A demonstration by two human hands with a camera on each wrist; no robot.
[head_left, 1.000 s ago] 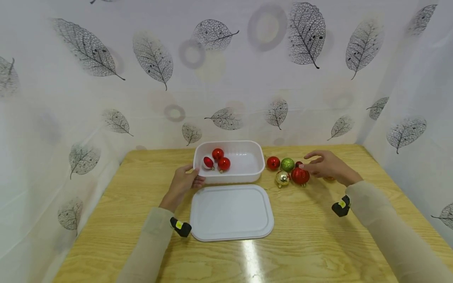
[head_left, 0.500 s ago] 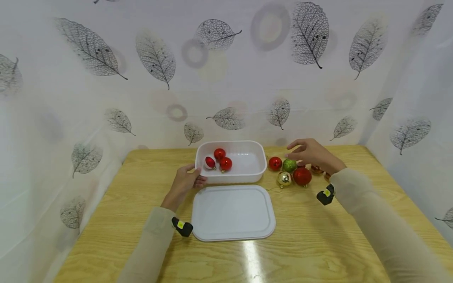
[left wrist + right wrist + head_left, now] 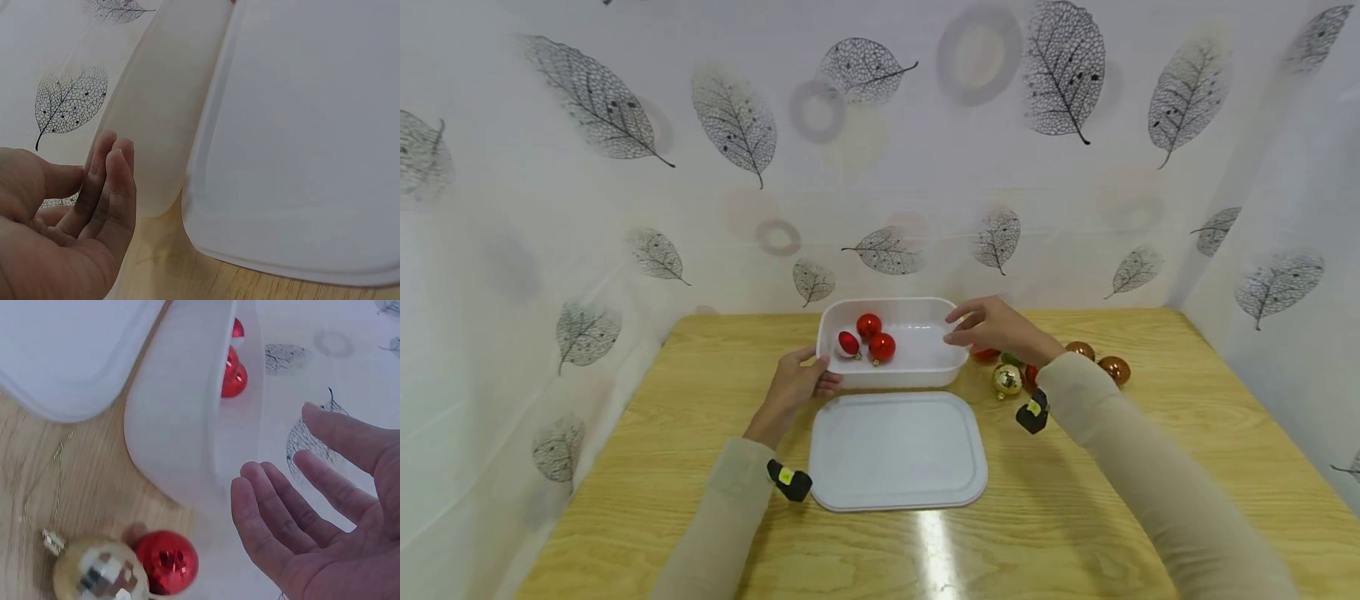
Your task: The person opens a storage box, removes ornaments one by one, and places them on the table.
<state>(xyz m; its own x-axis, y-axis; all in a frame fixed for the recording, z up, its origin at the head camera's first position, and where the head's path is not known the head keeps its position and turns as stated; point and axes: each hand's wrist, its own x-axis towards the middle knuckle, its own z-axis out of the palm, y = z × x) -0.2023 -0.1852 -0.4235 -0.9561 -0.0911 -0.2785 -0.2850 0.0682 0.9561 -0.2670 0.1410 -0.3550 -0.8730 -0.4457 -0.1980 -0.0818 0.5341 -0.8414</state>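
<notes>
A white plastic box (image 3: 895,377) stands at the back of the table with three red baubles (image 3: 882,347) in its left part. My left hand (image 3: 793,386) holds the box by its front left corner, thumb at the rim and fingers along the outer wall. My right hand (image 3: 992,325) hovers at the box's right end, its fingertips over the rim in the head view. In the right wrist view its fingers (image 3: 269,509) are spread and loosely bent, and nothing shows between them. Just under this hand lie a gold bauble (image 3: 1007,380) and a red bauble (image 3: 167,562), partly hidden in the head view.
A flat white lid (image 3: 898,450) lies in front of the box on the wooden table (image 3: 700,517). Two copper baubles (image 3: 1114,371) sit farther right, beyond the right sleeve. A green bauble (image 3: 1011,359) is mostly covered by the right hand. A leaf-patterned curtain (image 3: 880,167) closes off the back.
My right hand has moved left, from over the loose baubles to the right end of the box. My left hand stays at the box corner, and the three baubles inside have not moved.
</notes>
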